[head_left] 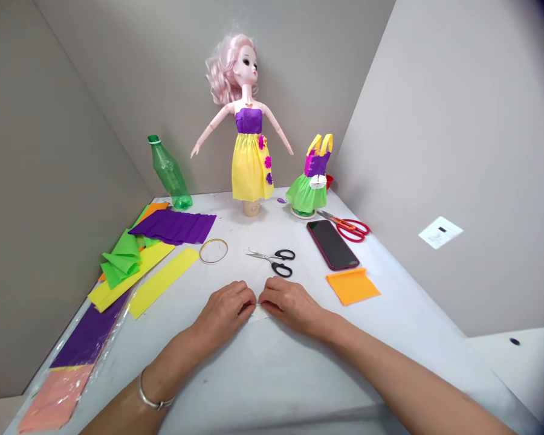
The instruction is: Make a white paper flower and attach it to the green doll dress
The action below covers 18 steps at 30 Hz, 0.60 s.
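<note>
My left hand (230,307) and my right hand (290,302) meet low over the white tabletop, thumbs and fingers pinched close together. Between and beneath them shows a small white piece (259,313), thin like paper, most of it covered by my fingers. Both hands are closed on it at its upper edge. Just beyond my right hand lie small black-handled scissors (272,258), blades apart and pointing left. A thin gold bangle (201,254) rests to the left of these scissors.
A doll (249,163) in a purple and yellow dress stands at the back. Right of it are a small green dress (306,192), red-handled scissors (354,230), a phone (332,244) and orange paper (353,286). Left are a green bottle (170,172), purple crepe paper (176,226) and yellow strips (163,283).
</note>
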Motion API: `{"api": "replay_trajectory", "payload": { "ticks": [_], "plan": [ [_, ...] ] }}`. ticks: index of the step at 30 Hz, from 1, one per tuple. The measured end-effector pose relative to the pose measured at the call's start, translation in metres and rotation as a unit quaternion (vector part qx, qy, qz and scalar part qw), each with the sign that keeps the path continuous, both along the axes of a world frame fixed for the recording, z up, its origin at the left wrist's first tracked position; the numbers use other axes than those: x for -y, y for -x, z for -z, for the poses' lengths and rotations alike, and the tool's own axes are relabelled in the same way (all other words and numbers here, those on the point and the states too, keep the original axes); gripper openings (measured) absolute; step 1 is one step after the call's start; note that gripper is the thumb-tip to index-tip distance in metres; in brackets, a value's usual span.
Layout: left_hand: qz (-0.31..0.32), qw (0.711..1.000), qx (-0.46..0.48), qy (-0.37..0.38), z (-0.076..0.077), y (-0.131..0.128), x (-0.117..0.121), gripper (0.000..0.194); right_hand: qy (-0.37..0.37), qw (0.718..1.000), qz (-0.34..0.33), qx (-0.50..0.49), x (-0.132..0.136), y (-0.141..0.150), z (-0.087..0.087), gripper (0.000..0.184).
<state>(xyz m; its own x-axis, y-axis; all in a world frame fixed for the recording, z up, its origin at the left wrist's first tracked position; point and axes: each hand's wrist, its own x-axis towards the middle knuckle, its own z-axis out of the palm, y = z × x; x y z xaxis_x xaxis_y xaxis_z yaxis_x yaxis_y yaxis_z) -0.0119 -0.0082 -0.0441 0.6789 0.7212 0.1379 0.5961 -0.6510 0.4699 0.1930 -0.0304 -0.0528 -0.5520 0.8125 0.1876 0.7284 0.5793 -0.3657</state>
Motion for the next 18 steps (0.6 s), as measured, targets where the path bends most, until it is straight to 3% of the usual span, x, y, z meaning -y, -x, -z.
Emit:
{"api": "replay_trajectory", "payload": {
  "ticks": [10, 18],
  "plan": [
    [0.03, 0.997, -0.041, -0.056, 0.001, 0.003, 0.002, 0.019, -0.043, 0.997, -0.043, 0.054, 0.001, -0.004, -0.004, 0.017],
    [0.061, 0.993, -0.067, -0.082, -0.003, 0.002, 0.004, 0.025, -0.037, 0.995, -0.05, 0.077, 0.002, -0.008, -0.012, 0.018]
  ]
}}
